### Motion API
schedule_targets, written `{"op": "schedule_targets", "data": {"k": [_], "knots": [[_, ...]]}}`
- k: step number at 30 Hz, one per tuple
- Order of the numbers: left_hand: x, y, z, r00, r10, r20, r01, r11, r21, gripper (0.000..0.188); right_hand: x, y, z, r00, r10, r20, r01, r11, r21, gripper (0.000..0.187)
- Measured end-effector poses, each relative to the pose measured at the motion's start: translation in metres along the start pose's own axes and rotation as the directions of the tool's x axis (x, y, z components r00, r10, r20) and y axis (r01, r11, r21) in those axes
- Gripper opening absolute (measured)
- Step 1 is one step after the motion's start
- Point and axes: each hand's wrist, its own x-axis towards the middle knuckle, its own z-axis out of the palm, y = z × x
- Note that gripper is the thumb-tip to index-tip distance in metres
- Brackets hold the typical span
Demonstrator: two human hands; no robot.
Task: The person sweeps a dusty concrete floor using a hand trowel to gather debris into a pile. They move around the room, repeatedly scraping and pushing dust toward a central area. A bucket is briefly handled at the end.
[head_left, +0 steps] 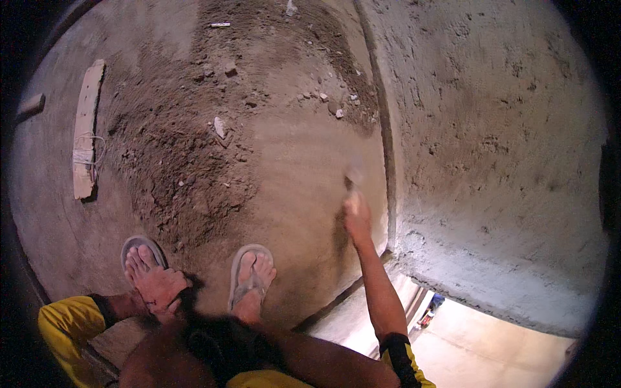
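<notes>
My right hand (357, 216) reaches out low over the floor, close to the foot of the wall. Its fingers are closed around a small hand tool (354, 176) with a pale, rounded end. Motion smears the tool, so its exact kind is unclear. Around it the floor (297, 174) is swept fairly smooth, with faint curved streaks. My left hand (163, 288) hangs over my left foot with fingers loosely bent and apart, and no object shows in it. Left of the smooth patch lies a heap of loose brown dirt (187, 174).
A wooden board (86, 129) wrapped with pale cord lies at the left, near a short stick-like piece (31, 105). White chips (339, 114) and rubble dot the dirt. A rough plastered wall (485, 129) rises at right, above a bright opening (479, 349). My sandalled feet (252, 271) stand close by.
</notes>
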Motion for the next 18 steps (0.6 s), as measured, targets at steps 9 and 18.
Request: {"op": "schedule_targets", "data": {"k": [9, 18], "knots": [[0.005, -0.013, 0.008, 0.988, -0.029, -0.151, 0.053, 0.986, 0.158, 0.047, -0.136, 0.118, 0.038, 0.664, 0.614, 0.427, -0.739, 0.456, 0.496, 0.01], [0.043, -0.011, -0.039, 0.957, 0.027, 0.288, 0.035, 0.978, -0.205, 0.053, -0.084, -0.095, 0.031, 0.941, -0.111, 0.319, -0.006, 0.938, 0.345, 0.044]]}}
